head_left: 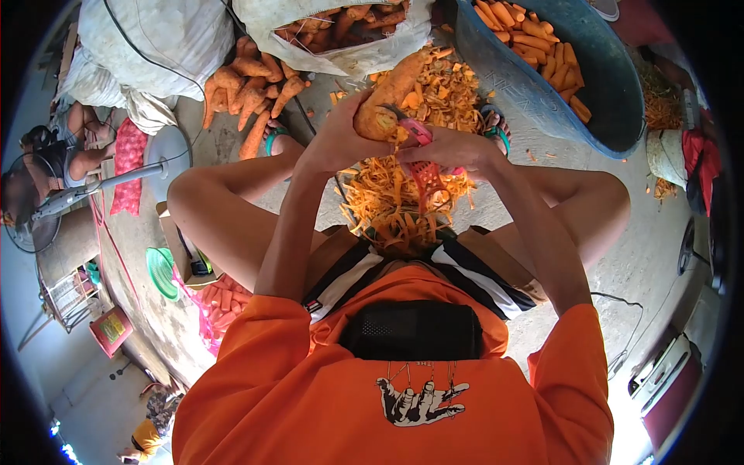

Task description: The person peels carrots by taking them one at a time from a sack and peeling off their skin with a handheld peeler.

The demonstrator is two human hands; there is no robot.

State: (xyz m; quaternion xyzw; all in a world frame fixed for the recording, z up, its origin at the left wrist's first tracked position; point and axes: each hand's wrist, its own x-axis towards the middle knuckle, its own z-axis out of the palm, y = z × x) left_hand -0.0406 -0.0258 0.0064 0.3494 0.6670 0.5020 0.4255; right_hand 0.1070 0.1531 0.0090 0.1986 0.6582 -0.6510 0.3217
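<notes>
My left hand (339, 138) is wrapped around a large unpeeled carrot (397, 84), its thick end towards me with a pale cut face. In my right hand (449, 147) is a pink peeler (416, 132), its head right at the carrot's thick end. Red mesh (427, 184) hangs just below the right hand. Under both hands lies a heap of orange peelings (387, 194), and more carrot scraps (438, 97) are spread beyond the carrot.
Whole carrots (246, 89) lie at the left by an open white sack (345, 58) of carrots. A blue tub (535, 108) at the upper right holds peeled carrots (542, 43). My bent legs flank the peelings. A fan (35, 201) and another person's legs (85, 147) are at the far left.
</notes>
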